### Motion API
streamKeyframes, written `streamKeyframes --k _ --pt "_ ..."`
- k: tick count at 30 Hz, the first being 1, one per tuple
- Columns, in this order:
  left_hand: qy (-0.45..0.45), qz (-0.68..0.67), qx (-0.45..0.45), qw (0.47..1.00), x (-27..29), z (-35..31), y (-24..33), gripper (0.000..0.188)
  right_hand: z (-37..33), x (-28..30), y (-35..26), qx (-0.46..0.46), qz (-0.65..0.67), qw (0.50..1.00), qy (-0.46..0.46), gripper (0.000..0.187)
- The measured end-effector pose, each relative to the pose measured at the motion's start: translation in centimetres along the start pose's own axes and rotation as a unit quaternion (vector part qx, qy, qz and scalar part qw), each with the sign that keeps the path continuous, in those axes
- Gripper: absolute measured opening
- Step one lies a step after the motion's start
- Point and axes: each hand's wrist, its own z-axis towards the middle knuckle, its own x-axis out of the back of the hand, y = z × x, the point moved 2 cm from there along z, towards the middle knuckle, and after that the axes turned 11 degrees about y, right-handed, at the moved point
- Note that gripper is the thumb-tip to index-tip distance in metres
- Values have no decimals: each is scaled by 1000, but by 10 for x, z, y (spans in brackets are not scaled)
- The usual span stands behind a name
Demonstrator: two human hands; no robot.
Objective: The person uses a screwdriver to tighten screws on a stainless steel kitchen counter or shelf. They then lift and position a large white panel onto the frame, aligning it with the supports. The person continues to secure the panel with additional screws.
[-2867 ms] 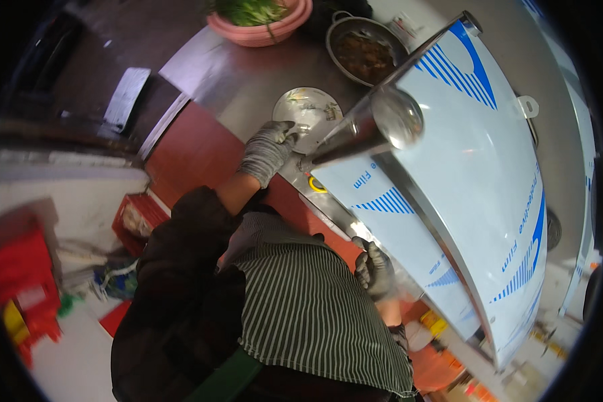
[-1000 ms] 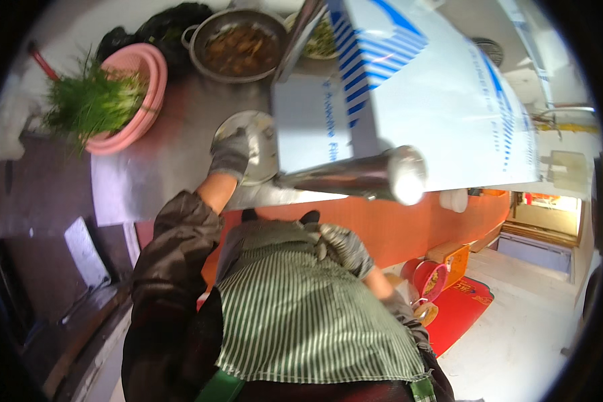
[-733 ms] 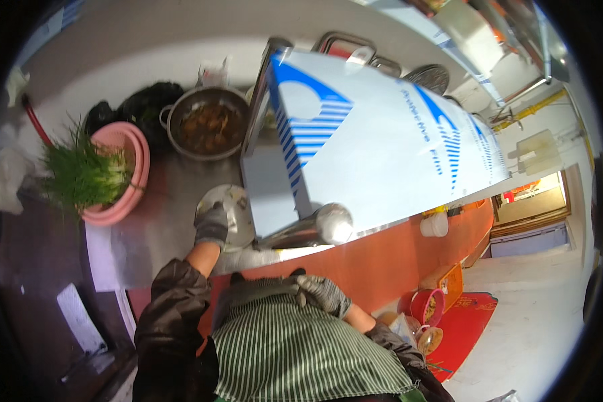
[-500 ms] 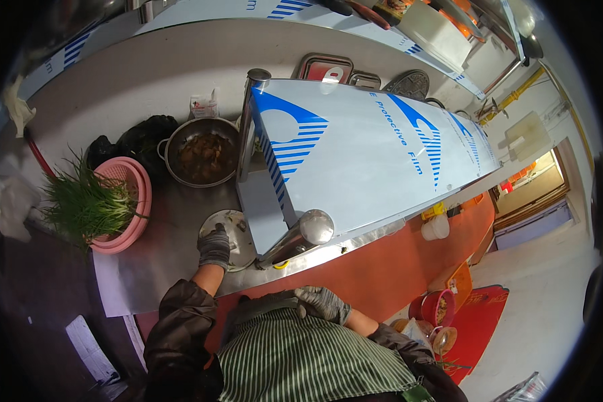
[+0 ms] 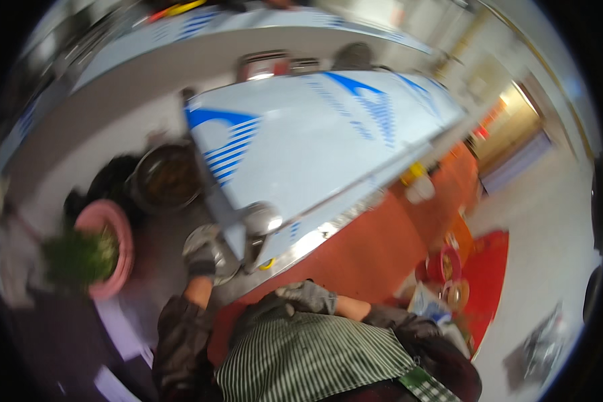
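My left hand (image 5: 201,263), in a grey glove, is over the near left rim of a pale round plate (image 5: 226,260) on the steel counter. Motion blur smears its fingers, so whether it grips the rim or something on the plate is unclear. In front of my waist is my gloved right hand (image 5: 308,297), its fingers loosely stretched to the left and the thumb apart below them. It rests by the top of my green-and-white striped apron (image 5: 301,352), with nothing visible in it.
A pink basket (image 5: 122,258) of green stalks (image 5: 77,258) stands at the left. Behind the plate is a metal pot (image 5: 167,179) of brown food. A film-covered steel shelf (image 5: 301,141) rises just right of the plate. Bowls (image 5: 449,268) stand on a red surface (image 5: 486,281) at right.
The view has swung, so the shelf, pot and plate sit farther left and the picture is blurred. Both hands stay about where they were, the left at the plate, the right at my waist.
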Motion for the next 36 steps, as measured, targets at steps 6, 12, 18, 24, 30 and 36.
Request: streamKeyframes --k 6,12,18,24,30,36 --pt "-163 48 30 985 15 11 7 31 9 4 9 16 66 998 -4 40" --pt "-118 -4 -36 992 33 -2 -5 23 13 7 33 -13 153 988 -30 44" --pt "-141 -243 135 950 5 -17 -33 19 8 10 28 1 169 986 9 37" --pt "-132 -158 71 976 11 -10 -32 18 5 20 23 31 -4 999 13 39" --pt "75 -306 169 934 58 -34 -8 13 4 22 23 -72 56 994 67 39" --pt "159 -546 437 697 89 -34 22 15 15 7 -2 -50 -20 999 -8 52"
